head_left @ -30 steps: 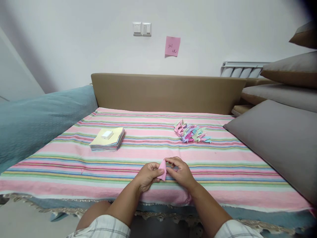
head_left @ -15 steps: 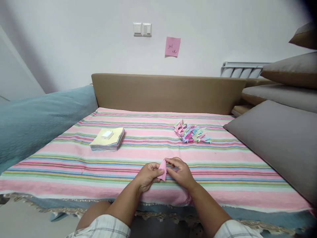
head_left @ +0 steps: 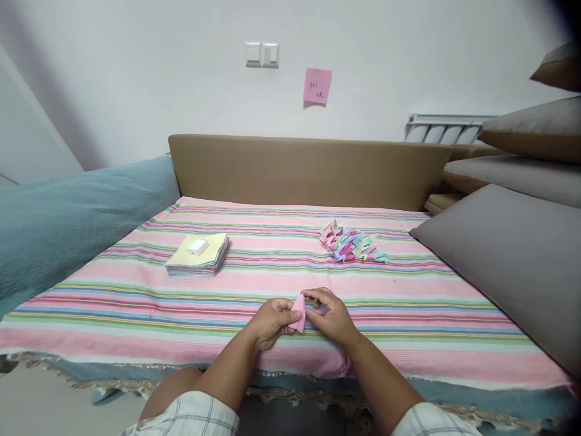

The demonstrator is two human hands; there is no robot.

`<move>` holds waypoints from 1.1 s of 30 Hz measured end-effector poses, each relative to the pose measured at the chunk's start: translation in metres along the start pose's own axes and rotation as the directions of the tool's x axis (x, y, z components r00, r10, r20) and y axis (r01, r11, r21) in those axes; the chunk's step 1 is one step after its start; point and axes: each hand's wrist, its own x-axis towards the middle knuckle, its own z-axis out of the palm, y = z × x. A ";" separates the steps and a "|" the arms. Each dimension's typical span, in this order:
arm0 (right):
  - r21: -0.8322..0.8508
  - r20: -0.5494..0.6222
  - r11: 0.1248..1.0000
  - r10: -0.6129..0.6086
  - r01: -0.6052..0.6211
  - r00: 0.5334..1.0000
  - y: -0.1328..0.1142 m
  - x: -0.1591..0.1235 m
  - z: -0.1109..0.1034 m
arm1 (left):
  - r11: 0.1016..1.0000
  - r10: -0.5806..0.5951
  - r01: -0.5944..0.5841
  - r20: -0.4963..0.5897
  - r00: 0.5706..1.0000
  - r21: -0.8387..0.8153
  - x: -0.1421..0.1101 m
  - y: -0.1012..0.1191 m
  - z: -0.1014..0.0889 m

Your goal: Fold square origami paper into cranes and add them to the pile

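A small piece of folded pink paper (head_left: 298, 312), narrow at the top and wider below, is held upright over the striped cloth. My left hand (head_left: 273, 322) pinches it from the left, thumb across its front. At its right edge is my right hand (head_left: 332, 317), with fingertips closed on the top corner and the thumb near the side. Beyond the hands, to the right, lies a cluster of folded paper cranes (head_left: 349, 243) in pink, purple, green and blue. Left of them sits a stack of coloured paper (head_left: 193, 269) with a small white box (head_left: 198, 246) on top.
A pink striped cloth (head_left: 136, 303) covers the seat. The tan backrest (head_left: 308, 172) runs along the wall. A blue-covered armrest (head_left: 86, 212) bounds the left; grey cushions (head_left: 512, 266) are piled on the right. A pink note (head_left: 317, 86) hangs near light switches (head_left: 262, 55).
Both hands keep nearly the same hold on the pink paper. The paper's face is turned very slightly; the stack and the cranes stay put.
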 end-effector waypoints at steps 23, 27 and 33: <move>0.120 0.053 0.992 0.042 -0.048 0.998 -0.005 0.002 -0.005 | 0.998 0.013 -0.017 0.066 0.998 0.059 0.001 0.001 0.000; 0.067 0.070 0.997 0.031 -0.035 0.997 -0.003 0.002 -0.005 | 0.997 0.019 -0.022 0.039 0.999 0.070 0.000 0.001 0.003; -0.034 0.024 0.999 -0.031 0.032 0.999 -0.003 0.004 -0.003 | 0.991 0.120 -0.114 -0.083 0.989 0.064 -0.001 -0.005 0.008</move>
